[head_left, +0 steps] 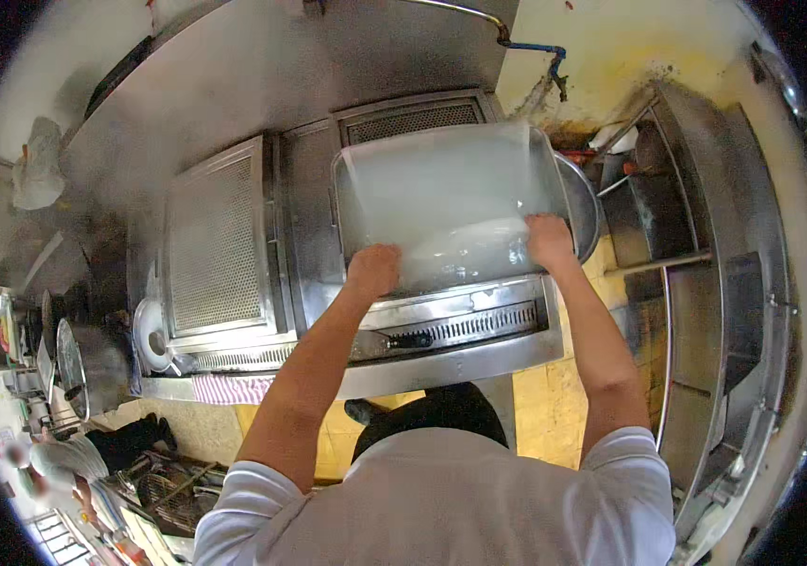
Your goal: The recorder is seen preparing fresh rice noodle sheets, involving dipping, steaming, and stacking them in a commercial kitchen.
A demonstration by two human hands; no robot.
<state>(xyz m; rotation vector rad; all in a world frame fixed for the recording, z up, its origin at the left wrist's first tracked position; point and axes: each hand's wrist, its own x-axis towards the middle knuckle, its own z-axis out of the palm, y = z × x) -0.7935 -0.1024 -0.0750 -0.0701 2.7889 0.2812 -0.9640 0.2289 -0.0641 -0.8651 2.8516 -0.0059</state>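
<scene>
In front of me a pale, wet-looking sheet [439,184] lies across a large rectangular frame or tray on a stainless-steel steamer counter. Its near part is folded or bunched, with glossy spots. My left hand [375,270] is closed on the sheet near its front left. Farther right, my right hand [549,239] grips it close to the right edge. Both sets of fingertips are mostly hidden, and both arms reach forward. Behind the sheet shows part of a perforated metal plate [414,122].
Left of the sheet is another perforated steamer plate [214,240], with a white round dish [152,338] beside it. A black-handled tool [410,340] rests by the slotted front channel [485,322]. A striped cloth [230,388] hangs at the front edge. A co-worker [67,456] is at lower left.
</scene>
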